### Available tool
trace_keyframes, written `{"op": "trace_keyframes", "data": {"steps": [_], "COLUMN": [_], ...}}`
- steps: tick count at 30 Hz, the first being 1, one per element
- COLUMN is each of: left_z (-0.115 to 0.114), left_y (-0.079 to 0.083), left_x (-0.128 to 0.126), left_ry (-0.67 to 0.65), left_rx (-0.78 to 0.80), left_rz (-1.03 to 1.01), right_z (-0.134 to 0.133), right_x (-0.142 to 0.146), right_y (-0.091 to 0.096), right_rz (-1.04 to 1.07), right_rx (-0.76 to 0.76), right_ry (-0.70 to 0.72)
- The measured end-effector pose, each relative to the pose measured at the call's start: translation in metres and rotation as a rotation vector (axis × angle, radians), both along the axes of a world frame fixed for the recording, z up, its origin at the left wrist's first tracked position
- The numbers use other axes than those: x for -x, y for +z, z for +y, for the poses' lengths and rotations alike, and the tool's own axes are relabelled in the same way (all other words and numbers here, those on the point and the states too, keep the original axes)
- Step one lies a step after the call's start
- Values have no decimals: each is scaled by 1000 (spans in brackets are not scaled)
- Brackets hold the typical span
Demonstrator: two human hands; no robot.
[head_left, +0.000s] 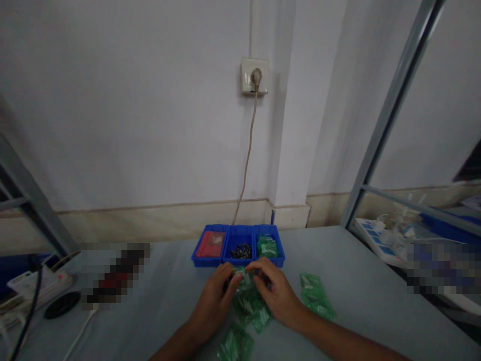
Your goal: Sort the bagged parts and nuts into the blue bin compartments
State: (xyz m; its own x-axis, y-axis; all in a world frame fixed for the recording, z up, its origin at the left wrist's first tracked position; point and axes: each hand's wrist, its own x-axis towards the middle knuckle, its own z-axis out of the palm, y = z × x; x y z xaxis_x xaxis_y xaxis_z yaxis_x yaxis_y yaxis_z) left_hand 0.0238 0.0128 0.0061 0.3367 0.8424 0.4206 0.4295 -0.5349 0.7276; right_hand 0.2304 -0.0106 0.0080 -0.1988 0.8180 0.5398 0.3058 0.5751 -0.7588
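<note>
My left hand (216,296) and my right hand (276,293) meet over a pile of small green plastic bags (250,306) on the grey table (150,311). Both hands have their fingers curled and pinch the top of one green bag (244,277) between them. Just beyond my fingers stand three blue bins in a row. The left bin (209,244) holds a red packet, the middle bin (240,245) holds small dark parts, and the right bin (268,245) holds green bags.
More green bags lie to the right (315,296) and near the front edge (235,346). A power strip (35,283) with cables and a black round object (62,305) sit at the left. A metal frame (387,115) and shelf with items stand at the right.
</note>
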Motion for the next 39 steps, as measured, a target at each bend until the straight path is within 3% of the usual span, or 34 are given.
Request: {"op": "trace_keyframes", "data": {"steps": [8, 12, 16, 19, 23, 32, 39], "left_z": [-5, -6, -5, -5, -4, -4, 2], "left_y": [15, 11, 0, -3, 2, 7, 1], "left_x": [2, 2, 1, 2, 2, -1, -2], "left_ry": [-156, -113, -16, -35, -72, -54, -82], "left_rx": [36, 16, -3, -54, -63, 172, 290], "left_rz": [-79, -102, -99, -99, -96, -200, -283], "right_z": [-2, 0, 4, 4, 0, -6, -2], "right_x": [1, 1, 1, 1, 1, 0, 0], "right_y": [0, -5, -13, -14, -7, 5, 1], "right_rz": [-5, 21, 104, 127, 121, 24, -35], "right_rx": [5, 137, 270, 297, 273, -17, 30], "right_ry": [-8, -76, -24, 3, 22, -3, 40]}}
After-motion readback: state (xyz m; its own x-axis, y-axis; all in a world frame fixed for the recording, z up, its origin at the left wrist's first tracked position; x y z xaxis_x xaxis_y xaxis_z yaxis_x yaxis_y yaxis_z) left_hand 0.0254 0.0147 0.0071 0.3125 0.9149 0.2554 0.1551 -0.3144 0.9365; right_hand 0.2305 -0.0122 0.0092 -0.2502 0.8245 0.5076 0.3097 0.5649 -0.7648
